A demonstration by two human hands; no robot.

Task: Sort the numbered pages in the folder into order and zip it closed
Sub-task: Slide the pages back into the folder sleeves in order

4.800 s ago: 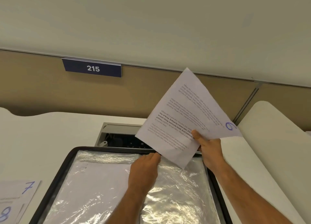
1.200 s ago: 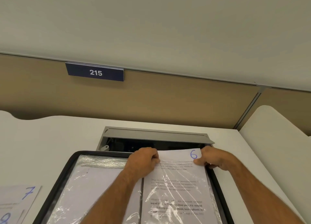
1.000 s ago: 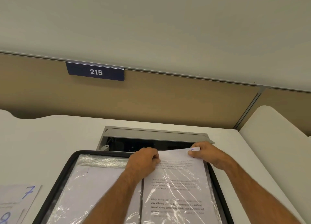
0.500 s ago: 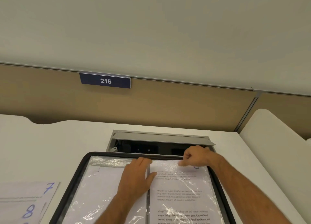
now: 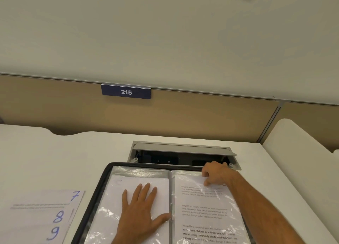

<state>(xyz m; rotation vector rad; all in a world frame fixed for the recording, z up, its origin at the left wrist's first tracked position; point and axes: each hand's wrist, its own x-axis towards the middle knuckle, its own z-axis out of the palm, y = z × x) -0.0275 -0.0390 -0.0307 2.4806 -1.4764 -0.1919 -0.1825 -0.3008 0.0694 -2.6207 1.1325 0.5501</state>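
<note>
A black zip folder (image 5: 95,198) lies open on the white desk (image 5: 55,155), showing two clear plastic sleeves. My left hand (image 5: 141,214) rests flat, fingers spread, on the left sleeve over a blank white sheet (image 5: 117,188). The right sleeve holds a printed text page (image 5: 205,216). My right hand (image 5: 216,174) sits at that page's top edge with its fingers curled and fingertips on the plastic. It covers the page's number. Loose pages marked 7 (image 5: 75,196), 8 (image 5: 58,216) and 9 (image 5: 53,232) lie fanned on the desk left of the folder.
A grey cable hatch (image 5: 183,150) stands open in the desk just behind the folder. A tan partition (image 5: 201,115) with a blue "215" sign (image 5: 126,92) closes off the back. A white rounded side panel (image 5: 293,152) borders the desk on the right.
Page 6 went from held in the air to fully inside the right sleeve. My left hand let go of the sleeve's top and moved down flat onto the left page.
</note>
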